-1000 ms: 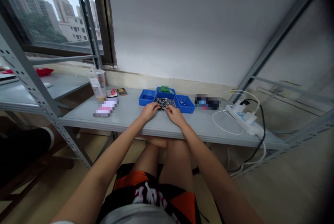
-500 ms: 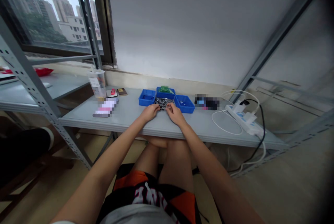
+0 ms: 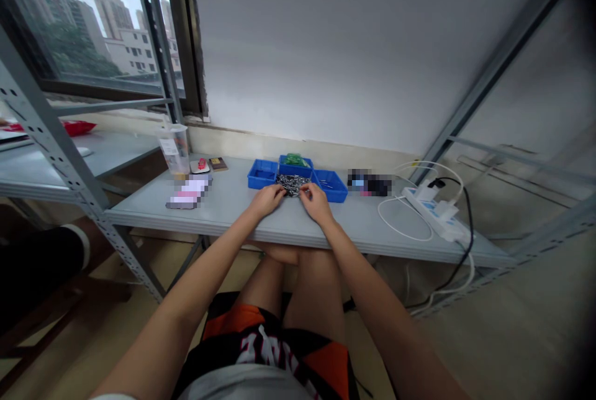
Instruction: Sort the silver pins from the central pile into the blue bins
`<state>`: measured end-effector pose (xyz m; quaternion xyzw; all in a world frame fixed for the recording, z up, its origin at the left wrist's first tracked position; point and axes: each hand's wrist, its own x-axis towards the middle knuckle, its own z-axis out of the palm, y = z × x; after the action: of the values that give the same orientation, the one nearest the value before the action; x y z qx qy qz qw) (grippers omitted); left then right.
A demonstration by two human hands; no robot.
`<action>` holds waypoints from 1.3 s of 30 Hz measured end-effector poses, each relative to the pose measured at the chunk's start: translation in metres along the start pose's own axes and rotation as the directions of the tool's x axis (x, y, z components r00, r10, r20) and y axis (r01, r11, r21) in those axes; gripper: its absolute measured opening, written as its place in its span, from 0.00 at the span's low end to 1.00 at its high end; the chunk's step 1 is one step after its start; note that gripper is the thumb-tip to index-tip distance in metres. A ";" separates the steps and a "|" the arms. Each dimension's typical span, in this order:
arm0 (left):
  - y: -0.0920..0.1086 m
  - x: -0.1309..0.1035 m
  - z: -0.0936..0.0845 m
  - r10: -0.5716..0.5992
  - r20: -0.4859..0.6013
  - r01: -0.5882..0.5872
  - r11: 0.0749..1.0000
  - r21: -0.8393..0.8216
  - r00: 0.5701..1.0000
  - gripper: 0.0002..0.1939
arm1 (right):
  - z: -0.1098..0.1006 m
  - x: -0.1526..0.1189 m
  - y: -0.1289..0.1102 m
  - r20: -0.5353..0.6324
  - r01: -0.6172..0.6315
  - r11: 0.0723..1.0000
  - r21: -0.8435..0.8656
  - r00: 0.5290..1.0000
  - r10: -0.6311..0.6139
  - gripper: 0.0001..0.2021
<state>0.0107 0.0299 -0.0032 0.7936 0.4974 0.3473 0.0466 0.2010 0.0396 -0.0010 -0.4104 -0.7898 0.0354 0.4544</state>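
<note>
A heap of small dark and silvery metal pieces (image 3: 294,184) lies on the table between blue bins. At its left front edge is my left hand (image 3: 269,199), fingers pinched together; whatever they grip is too small to make out. My right hand (image 3: 315,202) rests at the right front edge of the heap, thumb and fingers curled close together, their contents hidden. The left blue bin (image 3: 261,182) looks nearly bare inside. Green packets (image 3: 294,160) fill the back blue bin (image 3: 303,170). A few thin pieces lie in the right blue bin (image 3: 336,194).
On the left of the table (image 3: 223,213) stand a plastic cup (image 3: 174,150), a blurred phone (image 3: 190,192) and small items. A blurred dark object (image 3: 370,182) and a white power strip (image 3: 435,213) with cables lie right. Someone's dark-clothed leg (image 3: 41,263) shows at far left.
My right hand has shifted slightly right, widening the gap between my hands. My left hand stays nearly in place at the heap. The person's leg at far left has moved slightly.
</note>
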 end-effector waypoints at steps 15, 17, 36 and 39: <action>0.004 -0.002 -0.003 -0.031 0.078 0.025 0.997 0.077 0.996 0.13 | 0.002 0.000 0.008 0.070 -0.164 0.986 0.017 0.984 0.162 0.12; 0.003 -0.002 -0.002 -0.033 0.072 0.027 0.997 0.078 0.997 0.14 | 0.003 -0.002 0.008 0.095 -0.131 0.988 -0.084 0.986 0.139 0.09; 0.001 -0.002 -0.001 -0.029 0.056 0.023 0.994 0.110 0.998 0.12 | 0.004 -0.006 0.008 0.122 -0.129 0.935 -0.331 0.976 0.178 0.07; 0.001 -0.001 -0.001 -0.028 0.058 0.022 0.995 0.097 0.998 0.12 | 0.002 -0.005 0.007 0.111 -0.114 0.951 -0.287 0.982 0.151 0.08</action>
<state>0.0107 0.0280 -0.0026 0.7986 0.5219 0.2984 0.0274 0.2048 0.0413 -0.0087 -0.5192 -0.7857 -0.0191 0.3356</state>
